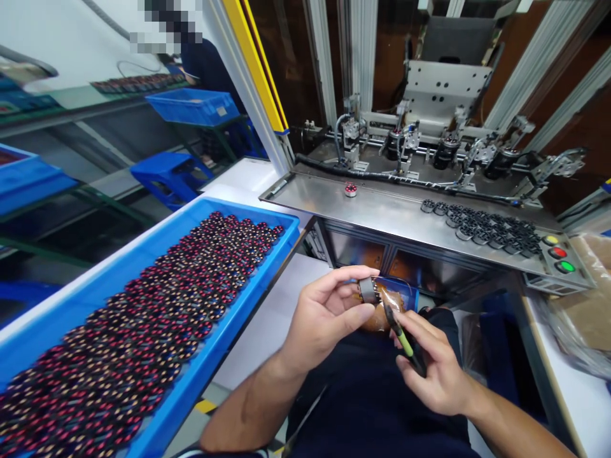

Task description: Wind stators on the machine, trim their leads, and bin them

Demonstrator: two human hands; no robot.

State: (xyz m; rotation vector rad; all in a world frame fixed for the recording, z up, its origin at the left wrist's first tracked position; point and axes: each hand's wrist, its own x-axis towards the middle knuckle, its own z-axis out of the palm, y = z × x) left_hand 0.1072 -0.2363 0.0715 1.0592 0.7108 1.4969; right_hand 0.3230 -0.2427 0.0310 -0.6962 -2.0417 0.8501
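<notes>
Grey ring (368,290) between left fingers (356,312)

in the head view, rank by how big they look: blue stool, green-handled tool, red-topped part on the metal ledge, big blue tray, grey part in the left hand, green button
Blue tray
Blue stool
Green-handled tool
Grey part
Red-topped part and green button: too alike to rank

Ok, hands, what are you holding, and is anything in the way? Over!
Left hand: grip on small round part. Right hand: grip on green-handled tool, tip close to part. Nothing seen between them.
</notes>
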